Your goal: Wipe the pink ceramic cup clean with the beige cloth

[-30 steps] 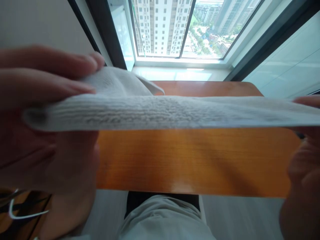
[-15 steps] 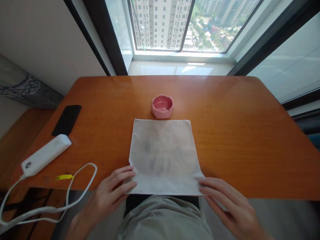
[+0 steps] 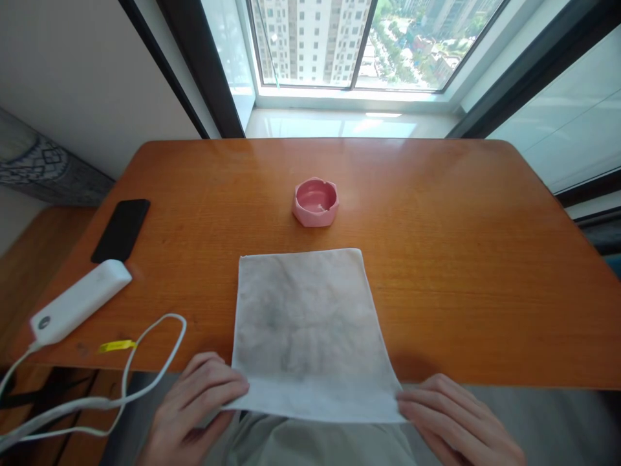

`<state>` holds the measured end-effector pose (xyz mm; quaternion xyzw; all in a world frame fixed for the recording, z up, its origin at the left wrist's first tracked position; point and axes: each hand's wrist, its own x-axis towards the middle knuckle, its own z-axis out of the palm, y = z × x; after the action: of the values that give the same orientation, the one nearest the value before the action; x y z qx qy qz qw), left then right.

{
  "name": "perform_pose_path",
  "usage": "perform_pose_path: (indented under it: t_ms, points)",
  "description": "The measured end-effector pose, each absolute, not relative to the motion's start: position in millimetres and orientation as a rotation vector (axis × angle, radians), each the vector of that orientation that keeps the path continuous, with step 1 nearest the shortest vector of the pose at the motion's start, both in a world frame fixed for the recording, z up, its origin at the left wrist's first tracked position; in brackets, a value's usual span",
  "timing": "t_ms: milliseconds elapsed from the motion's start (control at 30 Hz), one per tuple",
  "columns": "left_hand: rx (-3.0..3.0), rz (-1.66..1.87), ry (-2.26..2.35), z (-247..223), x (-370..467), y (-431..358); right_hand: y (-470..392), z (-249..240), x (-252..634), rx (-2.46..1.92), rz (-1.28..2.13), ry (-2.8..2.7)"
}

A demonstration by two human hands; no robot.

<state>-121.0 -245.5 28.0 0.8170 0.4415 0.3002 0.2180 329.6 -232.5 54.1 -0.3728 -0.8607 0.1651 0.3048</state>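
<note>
A square white cloth with grey smudges lies on the wooden table, its near edge hanging past the table's front edge over my lap. My left hand pinches the cloth's near left corner, fingers on top. At the near right corner, my right hand grips the cloth between fingers and thumb. Beyond the cloth's far edge stands a pink faceted ashtray, apart from the cloth.
On the table's left side lie a black phone and a white power strip. A white cable with a yellow tag loops over the front left edge. A window is behind the table.
The cloth has slid toward me and slightly left, away from the ashtray, and its near edge now overhangs more. Both hands have moved back with it.
</note>
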Motion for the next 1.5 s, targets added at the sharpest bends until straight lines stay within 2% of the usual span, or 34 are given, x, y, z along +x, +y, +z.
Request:
perform_pose_path:
  t_ms: [267, 467, 633, 933, 1167, 1333, 1500]
  points:
    - [1.931, 1.127, 1.685, 44.5, -86.5, -171.4, -146.5, 62.5, 313.0, -1.147, 0.496, -1.979]
    - [1.742, 0.925, 1.881, 31.7, -91.8, -110.4, -65.0, 45.9, 296.6, -1.289, 0.583, -2.015]
    - [1.731, 0.896, 1.852, 14.9, -94.9, -95.2, -38.1, 21.6, 289.0, -1.314, 0.625, -2.079]
    - [1.824, 0.872, 1.894, 6.6, -95.3, -98.5, -38.7, 11.1, 288.6, -1.241, 0.477, -2.145]
    - [2.273, 0.953, 1.793, 18.1, -94.5, -116.8, -86.2, 31.5, 270.7, -1.114, -0.017, -2.270]
    - [2.617, 0.783, 1.362, 35.7, -94.4, -154.5, -156.1, 41.6, 223.0, -0.823, 0.265, -2.370]
    - [2.639, 0.659, 1.466, 27.0, -102.0, -179.2, -183.4, 23.6, 186.4, -0.768, 0.402, -2.333]
